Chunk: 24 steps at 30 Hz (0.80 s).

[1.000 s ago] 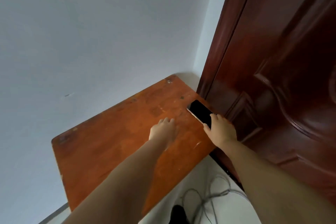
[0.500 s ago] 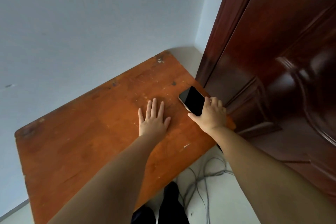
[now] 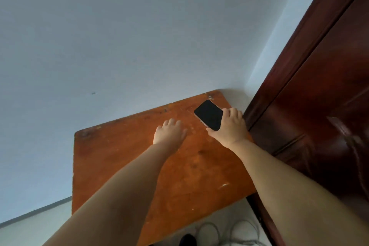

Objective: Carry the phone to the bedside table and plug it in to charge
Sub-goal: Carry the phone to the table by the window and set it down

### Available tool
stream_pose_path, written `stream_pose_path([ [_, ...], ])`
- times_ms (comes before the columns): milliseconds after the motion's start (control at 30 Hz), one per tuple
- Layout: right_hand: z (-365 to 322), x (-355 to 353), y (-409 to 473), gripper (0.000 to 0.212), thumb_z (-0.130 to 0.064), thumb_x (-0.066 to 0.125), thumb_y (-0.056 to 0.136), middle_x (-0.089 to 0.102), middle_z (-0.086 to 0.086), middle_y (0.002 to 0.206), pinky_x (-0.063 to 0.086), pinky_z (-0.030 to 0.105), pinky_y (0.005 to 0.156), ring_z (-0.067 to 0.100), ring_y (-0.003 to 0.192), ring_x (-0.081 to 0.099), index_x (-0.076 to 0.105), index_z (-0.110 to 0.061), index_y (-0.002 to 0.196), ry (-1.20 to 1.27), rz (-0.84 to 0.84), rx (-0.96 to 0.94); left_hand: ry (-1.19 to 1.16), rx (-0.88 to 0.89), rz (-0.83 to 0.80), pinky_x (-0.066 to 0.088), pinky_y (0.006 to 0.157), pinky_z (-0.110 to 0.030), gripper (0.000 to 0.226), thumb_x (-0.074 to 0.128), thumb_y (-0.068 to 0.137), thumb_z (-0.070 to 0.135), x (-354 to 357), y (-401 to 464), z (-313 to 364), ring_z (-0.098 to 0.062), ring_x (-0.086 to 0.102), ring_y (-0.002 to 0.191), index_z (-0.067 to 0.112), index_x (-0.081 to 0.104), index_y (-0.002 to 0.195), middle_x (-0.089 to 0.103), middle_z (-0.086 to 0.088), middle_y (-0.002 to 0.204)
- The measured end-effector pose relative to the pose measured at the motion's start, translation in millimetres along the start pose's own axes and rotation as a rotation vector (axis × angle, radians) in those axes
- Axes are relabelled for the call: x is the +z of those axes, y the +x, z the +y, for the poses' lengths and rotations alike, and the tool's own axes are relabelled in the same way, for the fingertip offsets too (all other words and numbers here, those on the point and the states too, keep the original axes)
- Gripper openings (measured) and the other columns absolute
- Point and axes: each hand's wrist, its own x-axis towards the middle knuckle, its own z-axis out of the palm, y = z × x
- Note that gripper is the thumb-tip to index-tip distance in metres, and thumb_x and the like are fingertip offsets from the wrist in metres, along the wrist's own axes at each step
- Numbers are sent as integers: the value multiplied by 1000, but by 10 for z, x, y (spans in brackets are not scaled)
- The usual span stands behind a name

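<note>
A phone (image 3: pixel 208 114) with a dark screen and a pale rim is held over the far right corner of a worn orange-brown wooden table (image 3: pixel 123 158). My right hand (image 3: pixel 229 128) grips its near end, thumb on the left edge and fingers round the right edge. The phone looks lifted off the tabletop, tilted with its screen facing up. My left hand (image 3: pixel 169 132) lies palm down on the table, to the left of the phone, holding nothing, fingers a little apart.
A dark red wooden door (image 3: pixel 319 106) stands close along the table's right side. Pale wall (image 3: pixel 119 36) backs the table. Grey cables (image 3: pixel 229 231) lie looped on the light floor below the table's near edge, beside a dark shoe (image 3: pixel 187 240).
My right hand has closed round the phone and raised it from the table toward the far corner. My left hand stays flat on the tabletop, its fingers drawn closer together.
</note>
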Motion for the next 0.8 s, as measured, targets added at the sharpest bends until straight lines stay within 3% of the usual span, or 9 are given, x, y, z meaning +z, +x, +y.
stream_pose_path([
  [400,-2337,-253,-365,74,-59,63,69,51,12,114,45,37,86,28,105,46,46,-6,117,8,20,-510,-54,-409,220,37,98,-41,44,32,96,40,-739,-1509,-2031,-26,44,122,17,43,131,51,-8,132],
  [667,-4393,-183,-1642,69,-57,64,70,51,13,112,45,35,80,28,100,46,46,-5,112,69,-14,-847,20,-666,297,40,95,-40,44,31,97,40,-839,-3623,-3568,-27,47,118,13,43,129,52,-10,131],
  [800,-5478,-96,-2523,69,-59,61,71,49,11,112,44,33,79,27,99,45,44,-6,111,85,-37,-1021,27,-880,325,41,93,-40,43,32,97,39,-799,-4948,-4307,-28,48,117,12,45,128,53,-10,129],
])
